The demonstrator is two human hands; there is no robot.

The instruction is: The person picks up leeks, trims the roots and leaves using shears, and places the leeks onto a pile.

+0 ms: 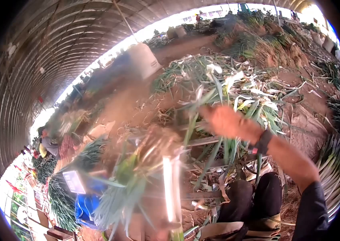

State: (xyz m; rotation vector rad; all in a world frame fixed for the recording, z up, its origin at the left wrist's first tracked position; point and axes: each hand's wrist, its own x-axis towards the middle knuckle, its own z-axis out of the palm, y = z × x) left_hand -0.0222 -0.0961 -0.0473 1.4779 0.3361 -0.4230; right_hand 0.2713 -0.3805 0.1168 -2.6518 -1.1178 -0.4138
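Note:
My right hand (228, 122), with a dark band on the wrist, is stretched forward over a heap of stripped leaves (254, 90). Motion smears its fingers, and blurred green onion leaves (196, 116) trail from them. At the bottom edge my left hand (162, 233) shows only as a small blurred patch. It is closed around a long green onion (172, 188), whose bright white stalk stands upward in front of me. Left of that stalk lies a bunch of green onions (125, 193) with brown roots and spreading green leaves.
A blue bag (87, 209) and a white box (73, 181) sit at left beside more green onions (61, 201). Peeled onions (336, 180) lie at right. Farther off are a white sack (144, 60) and a person (49, 145). My knees (238, 201) are below.

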